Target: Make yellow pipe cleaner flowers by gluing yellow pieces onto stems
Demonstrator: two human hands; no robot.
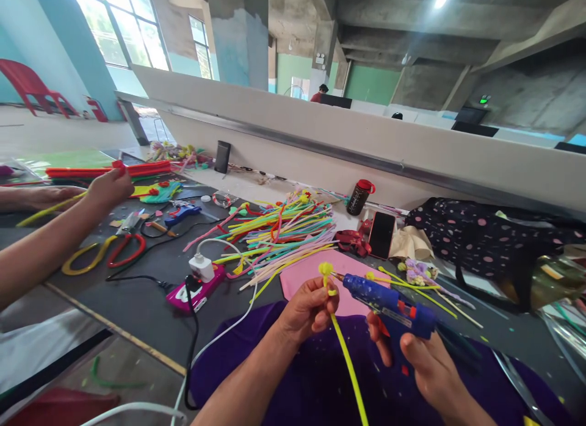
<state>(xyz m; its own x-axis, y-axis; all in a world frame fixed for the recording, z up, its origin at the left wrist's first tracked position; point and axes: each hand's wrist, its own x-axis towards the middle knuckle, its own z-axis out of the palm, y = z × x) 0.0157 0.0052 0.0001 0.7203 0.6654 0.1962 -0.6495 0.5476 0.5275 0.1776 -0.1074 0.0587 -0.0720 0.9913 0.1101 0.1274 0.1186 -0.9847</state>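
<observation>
From afar I see the left hand [304,313] pinching a yellow pipe-cleaner flower [326,269], stem [349,365] slanting near-right, its head just left of the blue glue gun [384,299] in the curled right hand [425,362].

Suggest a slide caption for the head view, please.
Right grip aims a blue glue gun at the yellow tuft atop a fuzzy stem pinched in the left grip.

Left hand [307,309] in a pinch, right hand [431,366] curled
</observation>
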